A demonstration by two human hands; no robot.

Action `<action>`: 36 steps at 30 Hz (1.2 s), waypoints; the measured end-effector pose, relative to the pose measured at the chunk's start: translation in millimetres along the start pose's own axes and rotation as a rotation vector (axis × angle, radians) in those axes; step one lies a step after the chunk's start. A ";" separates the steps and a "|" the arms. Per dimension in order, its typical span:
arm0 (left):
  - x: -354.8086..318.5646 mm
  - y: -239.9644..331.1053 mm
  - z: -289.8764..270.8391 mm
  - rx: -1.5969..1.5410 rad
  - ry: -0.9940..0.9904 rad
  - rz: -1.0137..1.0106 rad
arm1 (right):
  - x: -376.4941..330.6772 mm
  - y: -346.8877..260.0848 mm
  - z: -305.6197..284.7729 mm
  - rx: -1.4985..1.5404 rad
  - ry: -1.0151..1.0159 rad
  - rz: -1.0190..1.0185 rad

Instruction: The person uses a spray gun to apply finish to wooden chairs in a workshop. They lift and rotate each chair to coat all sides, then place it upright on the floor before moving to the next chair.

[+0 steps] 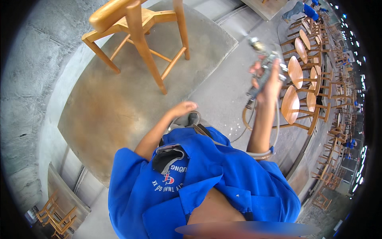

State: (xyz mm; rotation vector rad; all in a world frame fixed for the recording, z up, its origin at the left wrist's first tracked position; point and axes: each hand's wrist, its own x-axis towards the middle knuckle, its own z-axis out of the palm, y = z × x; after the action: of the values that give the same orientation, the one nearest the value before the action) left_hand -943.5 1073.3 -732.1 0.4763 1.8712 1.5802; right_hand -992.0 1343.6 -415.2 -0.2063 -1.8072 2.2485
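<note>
My right hand [270,81] is wrapped round a metal spray gun [260,47], raised at the upper right and blurred by motion. A faint pale mist shows at its nozzle, which points up and to the left. From the gun a thin hose [277,123] runs down beside my forearm. My left hand [184,108] is low, in front of my waist, its fingers curled together. A loop of hose passes close below it; whether they grip it is hidden. Beyond the left hand, a light brown wooden chair [137,36] stands on a grey flat platform [131,119], apart from both hands.
Several wooden chairs [291,104] with oval backrests stand in rows on the right. Another platform [267,8] is at the top, near a person in blue [310,12]. More chair frames [57,215] stand at the lower left. A grey wall [28,79] rises on the left.
</note>
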 end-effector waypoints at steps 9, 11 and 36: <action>-56.8 51.7 74.8 0.005 0.233 -0.365 | 44.3 162.3 -65.3 -0.321 0.276 0.559; -51.1 80.9 74.2 -0.010 0.307 -0.313 | 47.6 157.1 -65.3 -0.298 0.183 0.529; -101.6 217.0 63.1 -0.336 0.250 -0.232 | -40.4 247.9 -29.0 -0.658 -0.245 0.765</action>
State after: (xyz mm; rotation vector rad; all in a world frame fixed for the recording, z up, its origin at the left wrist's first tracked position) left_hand -853.7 1101.3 -502.9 -0.0866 1.7110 1.8081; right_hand -971.5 1310.0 -664.9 -0.9078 -2.9449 2.0224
